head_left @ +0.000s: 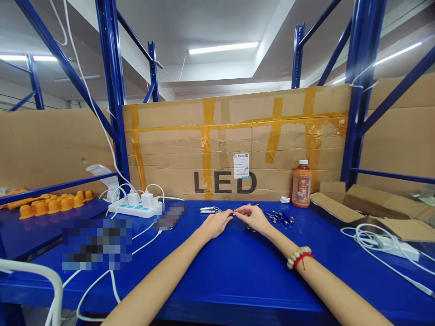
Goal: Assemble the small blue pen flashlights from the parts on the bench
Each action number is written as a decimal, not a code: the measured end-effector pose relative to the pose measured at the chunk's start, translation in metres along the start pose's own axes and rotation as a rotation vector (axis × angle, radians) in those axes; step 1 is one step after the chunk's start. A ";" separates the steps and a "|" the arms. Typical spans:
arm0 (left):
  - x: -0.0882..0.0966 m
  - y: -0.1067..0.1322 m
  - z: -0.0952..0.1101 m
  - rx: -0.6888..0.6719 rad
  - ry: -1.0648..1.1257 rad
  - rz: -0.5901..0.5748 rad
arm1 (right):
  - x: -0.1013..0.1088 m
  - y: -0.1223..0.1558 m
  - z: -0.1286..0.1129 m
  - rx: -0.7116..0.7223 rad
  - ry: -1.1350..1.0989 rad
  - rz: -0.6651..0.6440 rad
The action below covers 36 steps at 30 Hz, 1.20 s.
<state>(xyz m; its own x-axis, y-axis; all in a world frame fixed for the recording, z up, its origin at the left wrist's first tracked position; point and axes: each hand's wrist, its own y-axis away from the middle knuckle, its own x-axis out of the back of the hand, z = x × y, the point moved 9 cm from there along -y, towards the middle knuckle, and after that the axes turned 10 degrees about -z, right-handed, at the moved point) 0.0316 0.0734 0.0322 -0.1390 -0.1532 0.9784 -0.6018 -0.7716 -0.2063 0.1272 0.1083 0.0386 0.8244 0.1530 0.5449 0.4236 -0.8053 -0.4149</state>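
Note:
My left hand (pixel 217 223) is closed, its fingers pinched on a small dark blue piece with a shiny metal end (pixel 231 214). The fingertips of my right hand (pixel 253 217) meet the metal end of that same piece, also in a pinch. Its exact kind is too small to make out. Just beyond my left hand lie several slim silvery sticks (pixel 210 210). To the right of my right hand is a loose group of small dark blue tubes and metal bits (pixel 280 218). A few more bits are partly hidden under my right hand.
A bottle of orange-red liquid (pixel 302 185) and a crumpled white scrap (pixel 284 199) stand behind the parts. An open cardboard box (pixel 374 213) and coiled white cable (pixel 377 237) are at right. A power strip (pixel 136 208), phone (pixel 171 216) and yellow cups (pixel 54 206) are left.

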 end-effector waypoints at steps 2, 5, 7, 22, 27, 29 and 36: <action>0.000 0.000 0.000 0.000 -0.004 0.006 | -0.001 0.000 -0.001 -0.003 0.010 -0.011; 0.001 0.000 0.001 -0.003 -0.011 0.019 | 0.000 0.002 -0.006 0.003 0.034 -0.014; 0.001 0.000 0.001 0.001 -0.014 0.022 | 0.000 0.003 -0.008 0.001 0.048 -0.012; 0.002 0.001 0.002 -0.011 0.009 0.023 | 0.002 0.002 -0.008 -0.003 0.119 0.013; 0.002 0.000 0.001 -0.012 0.025 0.015 | 0.003 0.003 -0.007 -0.005 0.110 0.024; 0.002 0.000 0.000 0.001 0.028 0.011 | 0.003 0.003 -0.008 -0.004 0.106 0.020; 0.003 0.001 0.001 0.006 0.044 0.007 | 0.004 0.003 -0.009 0.008 0.162 0.017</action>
<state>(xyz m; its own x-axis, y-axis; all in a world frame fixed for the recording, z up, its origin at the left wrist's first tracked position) 0.0313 0.0715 0.0349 -0.1778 -0.1310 0.9753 -0.5958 -0.7744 -0.2127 0.1284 0.1012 0.0454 0.7603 0.0442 0.6481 0.4136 -0.8023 -0.4304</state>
